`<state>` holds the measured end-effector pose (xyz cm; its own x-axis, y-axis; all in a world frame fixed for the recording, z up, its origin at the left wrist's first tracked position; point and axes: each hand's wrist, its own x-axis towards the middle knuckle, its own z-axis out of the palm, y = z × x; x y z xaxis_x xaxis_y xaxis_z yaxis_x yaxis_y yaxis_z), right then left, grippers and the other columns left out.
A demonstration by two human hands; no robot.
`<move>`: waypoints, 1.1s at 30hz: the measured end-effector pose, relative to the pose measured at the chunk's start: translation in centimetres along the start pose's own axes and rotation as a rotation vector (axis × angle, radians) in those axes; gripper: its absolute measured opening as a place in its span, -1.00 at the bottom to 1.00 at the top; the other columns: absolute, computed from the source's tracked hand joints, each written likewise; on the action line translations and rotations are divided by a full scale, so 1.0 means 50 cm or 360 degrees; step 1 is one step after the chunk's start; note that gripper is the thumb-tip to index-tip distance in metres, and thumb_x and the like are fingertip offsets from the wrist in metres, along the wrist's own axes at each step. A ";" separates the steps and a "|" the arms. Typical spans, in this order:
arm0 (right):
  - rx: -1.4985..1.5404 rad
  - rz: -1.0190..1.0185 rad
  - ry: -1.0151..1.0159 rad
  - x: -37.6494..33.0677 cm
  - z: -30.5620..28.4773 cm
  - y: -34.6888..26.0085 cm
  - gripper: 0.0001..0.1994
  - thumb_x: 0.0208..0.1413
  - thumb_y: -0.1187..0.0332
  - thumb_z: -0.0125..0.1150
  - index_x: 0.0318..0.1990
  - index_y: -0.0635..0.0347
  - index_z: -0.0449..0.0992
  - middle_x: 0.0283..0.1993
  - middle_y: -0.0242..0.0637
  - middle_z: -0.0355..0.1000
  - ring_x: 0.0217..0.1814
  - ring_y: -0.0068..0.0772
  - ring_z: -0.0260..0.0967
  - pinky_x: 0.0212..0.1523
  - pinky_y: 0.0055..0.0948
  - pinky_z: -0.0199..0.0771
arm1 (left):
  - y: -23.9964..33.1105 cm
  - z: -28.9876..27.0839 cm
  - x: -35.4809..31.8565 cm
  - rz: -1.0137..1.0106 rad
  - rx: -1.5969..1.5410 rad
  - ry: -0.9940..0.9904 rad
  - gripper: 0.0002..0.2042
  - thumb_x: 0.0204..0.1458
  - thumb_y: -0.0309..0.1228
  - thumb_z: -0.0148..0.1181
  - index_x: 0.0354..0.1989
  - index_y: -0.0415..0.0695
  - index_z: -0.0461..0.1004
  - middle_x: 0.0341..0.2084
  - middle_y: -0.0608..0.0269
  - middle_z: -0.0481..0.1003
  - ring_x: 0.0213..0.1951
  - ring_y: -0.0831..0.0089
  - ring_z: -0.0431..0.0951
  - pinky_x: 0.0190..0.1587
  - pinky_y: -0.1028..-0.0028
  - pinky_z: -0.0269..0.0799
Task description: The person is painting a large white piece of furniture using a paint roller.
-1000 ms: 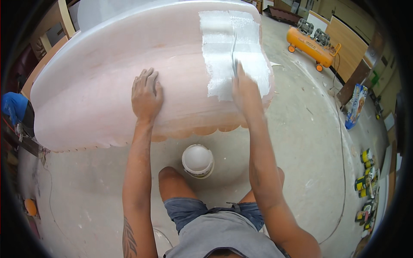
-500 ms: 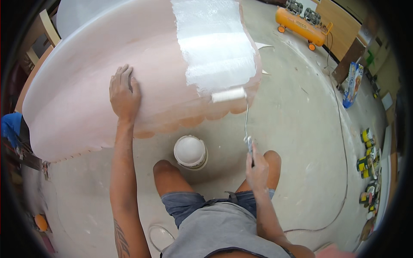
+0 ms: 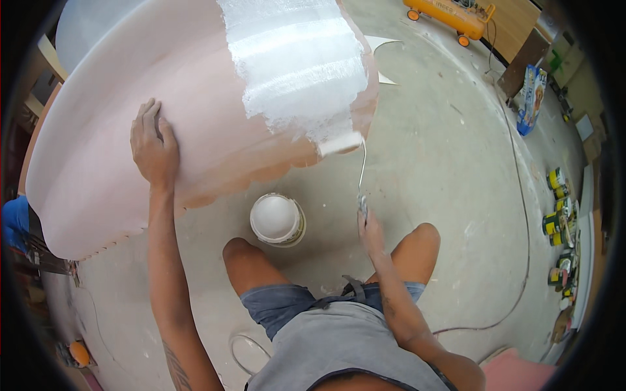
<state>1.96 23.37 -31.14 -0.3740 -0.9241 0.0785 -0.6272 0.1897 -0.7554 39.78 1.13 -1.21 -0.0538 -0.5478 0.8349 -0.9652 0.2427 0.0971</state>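
A paint roller [image 3: 341,144] is held by the right hand [image 3: 372,236] at the scalloped lower edge of a pink panel [image 3: 91,169].
The handle [image 3: 362,204] is mostly hidden by the right fingers clamped around it; the left hand [image 3: 155,148] is laid on the panel, palm unseen, fingers unclenched. The panel and its white paint patch [image 3: 300,65] are cut off at the top, as is an orange compressor [image 3: 450,15]. A bucket [image 3: 301,229] is set on the floor [image 3: 450,215].
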 end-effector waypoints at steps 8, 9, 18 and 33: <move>0.0102 -0.0228 0.0201 0.185 -0.144 -0.217 -0.72 0.41 0.18 0.04 -0.13 0.26 0.38 -0.40 0.19 0.43 -0.36 0.34 0.40 -0.34 0.06 0.33 | -0.006 0.005 -0.003 0.0010 0.0000 -0.0009 -0.67 0.25 -0.41 -0.01 0.15 -0.06 0.53 0.21 0.30 0.50 0.28 0.24 0.42 0.33 0.25 0.31; 0.0059 -0.0163 0.0156 0.176 -0.130 -0.179 -0.73 0.40 0.18 0.05 -0.13 0.26 0.36 -0.39 0.21 0.44 -0.31 0.37 0.41 -0.31 0.09 0.35 | -0.005 0.004 -0.002 -0.0014 -0.0022 -0.0011 -0.67 0.25 -0.41 -0.01 0.15 -0.06 0.53 0.21 0.30 0.50 0.28 0.24 0.43 0.33 0.26 0.31; -0.0071 0.0212 -0.0099 0.013 -0.033 0.119 -0.72 0.39 0.17 0.06 -0.12 0.24 0.34 -0.38 0.22 0.46 -0.27 0.41 0.43 -0.29 0.14 0.36 | -0.013 0.009 0.001 0.0009 0.0013 -0.0004 -0.67 0.28 -0.40 -0.03 0.15 -0.04 0.53 0.22 0.31 0.49 0.27 0.27 0.44 0.31 0.28 0.33; 0.0044 0.0086 0.0063 0.189 -0.067 -0.073 -0.72 0.39 0.17 0.06 -0.11 0.25 0.32 -0.33 0.25 0.46 -0.23 0.41 0.43 -0.24 0.11 0.38 | -0.009 0.007 -0.002 0.0014 0.0040 -0.0013 -0.67 0.28 -0.41 -0.04 0.16 -0.03 0.53 0.22 0.34 0.49 0.25 0.28 0.45 0.30 0.29 0.33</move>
<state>-1.57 15.08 -25.44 -0.4337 -0.8989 0.0626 -0.5866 0.2290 -0.7768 40.13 0.81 -1.55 -0.0644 -0.5520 0.8313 -0.9708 0.2274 0.0757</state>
